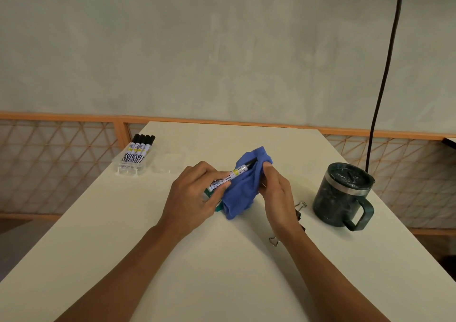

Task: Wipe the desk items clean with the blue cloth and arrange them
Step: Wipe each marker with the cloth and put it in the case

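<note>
At mid-desk, just ahead of the person, the left hand (195,193) pinches the white barrel of a marker (229,177) between thumb and fingertips. The right hand (276,193) grips the blue cloth (243,190), bunched round the pen's black cap end. The marker's long axis runs from near left to far right, cap toward the right hand, so the wiping stroke likely follows that line. The soft, crumpled cloth hangs down to the smooth, pale desk (222,272). Matching markers (139,148) lie side by side in a clear plastic tray (128,169) at far left, nearer the left hand and probably this pen's destination. A dark lidded mug (343,195) stands at right, and a wire-handled binder clip (301,204) lies beside the right wrist.
</note>
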`<state>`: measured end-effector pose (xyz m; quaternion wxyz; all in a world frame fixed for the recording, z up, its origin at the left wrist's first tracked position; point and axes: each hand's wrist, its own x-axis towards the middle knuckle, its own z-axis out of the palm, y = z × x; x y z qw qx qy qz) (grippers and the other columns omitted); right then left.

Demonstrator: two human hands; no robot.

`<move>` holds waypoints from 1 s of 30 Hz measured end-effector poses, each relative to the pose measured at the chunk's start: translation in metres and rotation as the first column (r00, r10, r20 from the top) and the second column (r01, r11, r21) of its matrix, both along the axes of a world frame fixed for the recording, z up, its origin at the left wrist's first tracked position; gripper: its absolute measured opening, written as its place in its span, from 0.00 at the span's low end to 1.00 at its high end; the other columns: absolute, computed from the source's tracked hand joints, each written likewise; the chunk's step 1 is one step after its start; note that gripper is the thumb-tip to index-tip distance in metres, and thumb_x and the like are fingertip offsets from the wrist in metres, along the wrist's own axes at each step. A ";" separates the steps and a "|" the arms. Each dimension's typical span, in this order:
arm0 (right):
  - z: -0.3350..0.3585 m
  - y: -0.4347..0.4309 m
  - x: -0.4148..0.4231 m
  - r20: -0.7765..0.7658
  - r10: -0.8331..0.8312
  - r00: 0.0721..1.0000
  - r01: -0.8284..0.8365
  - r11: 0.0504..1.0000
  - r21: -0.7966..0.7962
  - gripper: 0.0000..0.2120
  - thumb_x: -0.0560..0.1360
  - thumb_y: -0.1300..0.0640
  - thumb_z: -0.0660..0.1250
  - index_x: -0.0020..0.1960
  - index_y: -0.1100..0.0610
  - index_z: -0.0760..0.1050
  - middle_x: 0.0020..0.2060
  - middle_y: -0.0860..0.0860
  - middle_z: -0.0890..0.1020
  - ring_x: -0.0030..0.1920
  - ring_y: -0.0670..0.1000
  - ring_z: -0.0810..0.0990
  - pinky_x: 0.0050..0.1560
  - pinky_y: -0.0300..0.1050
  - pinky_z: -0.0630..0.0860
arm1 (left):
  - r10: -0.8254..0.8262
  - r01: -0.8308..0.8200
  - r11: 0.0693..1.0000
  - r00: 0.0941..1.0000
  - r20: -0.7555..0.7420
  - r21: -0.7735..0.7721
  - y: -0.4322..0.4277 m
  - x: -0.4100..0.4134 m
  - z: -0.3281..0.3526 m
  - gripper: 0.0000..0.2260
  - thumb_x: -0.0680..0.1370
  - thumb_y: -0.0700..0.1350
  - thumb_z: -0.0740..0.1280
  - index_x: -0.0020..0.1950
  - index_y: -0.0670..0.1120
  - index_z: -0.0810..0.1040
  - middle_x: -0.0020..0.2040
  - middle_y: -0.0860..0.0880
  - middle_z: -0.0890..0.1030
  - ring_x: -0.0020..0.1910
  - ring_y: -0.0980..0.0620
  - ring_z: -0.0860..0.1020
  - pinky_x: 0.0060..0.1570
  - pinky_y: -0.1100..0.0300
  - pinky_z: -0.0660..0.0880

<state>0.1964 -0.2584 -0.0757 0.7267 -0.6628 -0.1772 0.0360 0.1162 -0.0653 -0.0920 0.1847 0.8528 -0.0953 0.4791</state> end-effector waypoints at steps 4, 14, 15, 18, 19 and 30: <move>-0.004 -0.001 0.005 0.167 -0.074 0.983 0.077 0.997 -0.011 0.23 0.80 0.45 0.74 0.73 0.50 0.79 0.61 0.41 0.86 0.61 0.44 0.85 0.60 0.42 0.83 | -0.030 0.030 0.999 1.000 0.007 0.011 -0.003 -0.001 0.000 0.12 0.80 0.43 0.78 0.63 0.46 0.87 0.50 0.50 0.83 0.43 0.47 0.79 0.42 0.53 0.79; 0.001 -0.004 0.010 0.076 -0.163 0.984 0.159 0.986 0.052 0.10 0.83 0.45 0.69 0.58 0.49 0.84 0.48 0.45 0.88 0.52 0.50 0.87 0.48 0.42 0.84 | -0.114 0.108 0.991 0.991 -0.070 -0.084 -0.006 0.000 0.002 0.09 0.80 0.45 0.79 0.59 0.46 0.88 0.50 0.53 0.81 0.44 0.51 0.81 0.41 0.53 0.80; 0.001 -0.005 0.011 0.079 -0.151 0.985 0.148 0.988 0.038 0.10 0.83 0.44 0.68 0.56 0.48 0.84 0.48 0.46 0.88 0.52 0.52 0.87 0.49 0.46 0.85 | -0.119 0.111 0.988 0.990 -0.074 -0.105 -0.006 0.000 0.002 0.09 0.80 0.45 0.79 0.59 0.45 0.88 0.50 0.53 0.81 0.44 0.52 0.81 0.41 0.55 0.80; 0.004 -0.006 0.007 0.036 -0.053 0.998 0.052 0.998 0.035 0.17 0.86 0.40 0.62 0.57 0.48 0.85 0.51 0.49 0.89 0.55 0.54 0.86 0.58 0.52 0.82 | -0.118 0.105 0.982 0.990 -0.077 -0.156 -0.003 -0.002 0.002 0.10 0.79 0.42 0.80 0.59 0.45 0.88 0.50 0.53 0.81 0.44 0.54 0.81 0.42 0.59 0.80; 0.006 -0.005 0.006 -0.029 -0.003 1.000 0.006 0.998 0.070 0.20 0.86 0.39 0.60 0.59 0.49 0.85 0.53 0.49 0.89 0.56 0.52 0.86 0.61 0.51 0.81 | -0.114 0.101 0.982 0.991 -0.076 -0.161 -0.001 -0.003 0.002 0.11 0.78 0.41 0.80 0.60 0.45 0.88 0.50 0.53 0.81 0.44 0.54 0.81 0.43 0.61 0.79; 0.004 -0.006 0.006 0.085 -0.029 0.996 0.025 0.999 0.045 0.16 0.81 0.47 0.73 0.66 0.51 0.83 0.56 0.44 0.89 0.57 0.47 0.88 0.56 0.43 0.85 | -0.158 0.152 0.985 0.985 -0.070 -0.087 0.000 -0.003 0.004 0.08 0.79 0.41 0.80 0.57 0.44 0.87 0.52 0.52 0.82 0.48 0.54 0.82 0.45 0.58 0.80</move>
